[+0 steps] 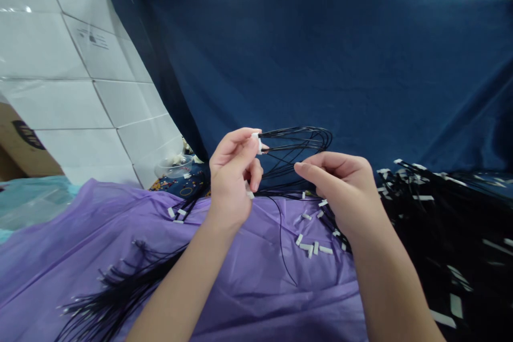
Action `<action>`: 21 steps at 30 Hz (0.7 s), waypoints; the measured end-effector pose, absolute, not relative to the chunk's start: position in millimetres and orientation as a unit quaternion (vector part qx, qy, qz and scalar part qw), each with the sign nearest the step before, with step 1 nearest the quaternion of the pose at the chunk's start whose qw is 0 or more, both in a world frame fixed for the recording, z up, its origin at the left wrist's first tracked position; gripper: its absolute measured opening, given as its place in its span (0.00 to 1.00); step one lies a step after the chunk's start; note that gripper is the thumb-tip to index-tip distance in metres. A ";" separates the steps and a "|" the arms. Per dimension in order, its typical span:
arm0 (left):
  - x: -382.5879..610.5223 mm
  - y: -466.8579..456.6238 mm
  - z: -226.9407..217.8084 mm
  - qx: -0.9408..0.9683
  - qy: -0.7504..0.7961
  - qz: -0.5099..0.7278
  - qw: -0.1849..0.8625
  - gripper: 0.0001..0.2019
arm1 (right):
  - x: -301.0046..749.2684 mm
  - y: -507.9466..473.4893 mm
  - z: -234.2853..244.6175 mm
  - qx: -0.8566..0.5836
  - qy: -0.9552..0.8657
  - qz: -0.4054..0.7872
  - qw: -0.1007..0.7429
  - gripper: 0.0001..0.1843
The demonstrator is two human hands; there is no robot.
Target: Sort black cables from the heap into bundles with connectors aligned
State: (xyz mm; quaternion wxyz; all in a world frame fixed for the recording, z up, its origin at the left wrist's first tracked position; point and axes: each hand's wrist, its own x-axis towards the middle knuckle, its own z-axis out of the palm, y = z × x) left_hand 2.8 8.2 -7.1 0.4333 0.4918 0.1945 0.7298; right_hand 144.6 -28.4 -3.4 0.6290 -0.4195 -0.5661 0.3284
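My left hand (234, 176) pinches a small white connector (256, 142) between thumb and forefinger, held up above the purple sheet (120, 235). Thin black wires (298, 141) run from that connector in a loop to the right. My right hand (336, 184) is closed in a pinch just right of the left, its fingertips on one of the black wires below the loop. Both forearms reach up from the bottom edge.
A big heap of black wires with white tags (444, 224) lies at the right. Another bundle of black wires (116, 291) lies at the lower left. Loose white connectors (310, 248) dot the sheet. A clear plastic bowl (174, 166) stands by the white tiled wall (80, 80). A blue cloth (340, 64) hangs behind.
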 end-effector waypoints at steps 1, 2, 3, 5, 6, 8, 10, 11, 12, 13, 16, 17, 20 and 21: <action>2.7 8.6 -7.3 0.496 0.191 0.729 0.432 0.04 | 144.9 -28.4 -3.5 -0.415 -0.559 0.349 0.628 0.10; 2.5 9.2 -7.7 0.502 0.185 0.728 0.429 0.04 | 145.4 -28.2 -3.8 -0.408 -0.551 0.372 0.625 0.11; 2.2 9.8 -8.2 0.509 0.179 0.727 0.424 0.03 | 146.1 -27.7 -4.3 -0.400 -0.543 0.398 0.622 0.11; 1.8 11.3 -9.8 0.523 0.167 0.730 0.407 0.03 | 147.6 -26.1 -5.6 -0.380 -0.526 0.455 0.610 0.10; 1.6 11.8 -10.8 0.531 0.164 0.731 0.396 0.03 | 148.4 -25.0 -6.2 -0.371 -0.517 0.483 0.601 0.10; 1.4 12.3 -12.7 0.544 0.165 0.733 0.374 0.04 | 149.9 -22.6 -6.9 -0.353 -0.498 0.535 0.583 0.09; 1.2 11.9 -14.1 0.553 0.169 0.734 0.357 0.05 | 150.6 -20.7 -7.0 -0.335 -0.487 0.574 0.566 0.10; 1.1 11.4 -14.3 0.556 0.170 0.733 0.352 0.05 | 150.3 -20.1 -7.0 -0.328 -0.486 0.584 0.562 0.11; 1.0 10.9 -14.3 0.558 0.169 0.733 0.349 0.05 | 149.5 -19.8 -7.2 -0.324 -0.488 0.584 0.562 0.11; 0.9 10.4 -13.9 0.559 0.167 0.733 0.349 0.05 | 148.2 -19.9 -7.5 -0.326 -0.494 0.572 0.568 0.11; 0.4 9.3 -11.2 0.554 0.175 0.728 0.365 0.05 | 141.4 -22.0 -9.1 -0.350 -0.529 0.461 0.621 0.10; 0.2 9.1 -10.0 0.546 0.184 0.725 0.376 0.06 | 138.7 -23.1 -9.9 -0.362 -0.547 0.401 0.639 0.09; -0.1 9.1 -6.8 0.519 0.219 0.713 0.418 0.08 | 132.9 -26.1 -12.2 -0.399 -0.602 0.198 0.662 0.07; -0.2 9.1 -6.1 0.510 0.228 0.708 0.432 0.08 | 132.0 -26.6 -13.0 -0.406 -0.617 0.137 0.660 0.07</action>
